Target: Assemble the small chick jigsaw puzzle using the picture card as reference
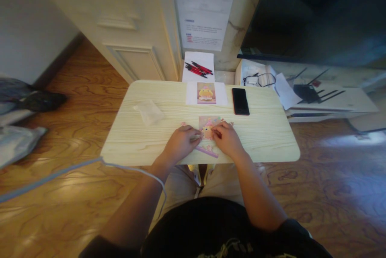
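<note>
A partly assembled jigsaw puzzle [208, 122] with a yellow figure on pink lies on the small table between my hands. A separate strip of joined purple-edged puzzle pieces [207, 152] lies just below it, set at a slant. My left hand [183, 140] is at the puzzle's left edge, thumb and fingers drawn together; what they hold, if anything, is hidden. Over the right side, my right hand [225, 136] pinches a puzzle piece against the picture, mostly covered by the fingertips. A few loose pieces show beside both hands.
A printed picture [206, 93] of the yellow figure lies behind the puzzle. A black phone [240, 101] is right of it, a crumpled clear bag [149, 112] left. Red pens [198, 69] rest on paper beyond the table [265, 141]. A grey cable [129, 167] crosses my left forearm.
</note>
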Motion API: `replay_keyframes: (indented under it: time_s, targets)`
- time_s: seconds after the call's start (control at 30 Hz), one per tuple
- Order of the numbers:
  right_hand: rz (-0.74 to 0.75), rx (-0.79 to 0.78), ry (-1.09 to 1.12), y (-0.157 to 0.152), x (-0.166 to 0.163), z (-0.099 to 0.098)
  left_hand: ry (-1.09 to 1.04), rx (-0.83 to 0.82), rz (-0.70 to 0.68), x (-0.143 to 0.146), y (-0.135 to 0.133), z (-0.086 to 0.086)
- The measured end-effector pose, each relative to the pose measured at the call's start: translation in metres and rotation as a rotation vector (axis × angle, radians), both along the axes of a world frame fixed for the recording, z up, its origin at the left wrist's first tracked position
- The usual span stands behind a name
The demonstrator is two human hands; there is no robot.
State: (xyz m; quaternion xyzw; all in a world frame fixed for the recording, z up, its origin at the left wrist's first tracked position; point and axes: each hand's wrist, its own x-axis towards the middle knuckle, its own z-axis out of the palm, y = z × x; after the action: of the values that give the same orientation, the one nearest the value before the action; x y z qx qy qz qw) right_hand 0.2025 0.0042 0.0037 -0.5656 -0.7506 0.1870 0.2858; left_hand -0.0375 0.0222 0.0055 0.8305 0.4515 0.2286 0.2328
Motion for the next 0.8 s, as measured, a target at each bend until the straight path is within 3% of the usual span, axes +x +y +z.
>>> replay_keyframes:
  time_s: [0.3,0.47,0.67,0.8]
  targets:
    - [0.117,-0.015,-0.102,0.011,-0.026,0.01,0.053,0.07,-0.064,0.004,-0.008,-0.002]
    - [0.108,-0.046,-0.173,0.019,-0.032,0.015,0.094,0.078,-0.07,-0.001,-0.009,0.002]
    - [0.051,-0.184,0.026,0.021,-0.032,0.021,0.105,0.103,-0.087,-0.007,-0.013,0.003]
    - [0.027,-0.252,0.032,0.023,-0.036,0.022,0.078,0.09,-0.038,-0.007,-0.014,0.001]
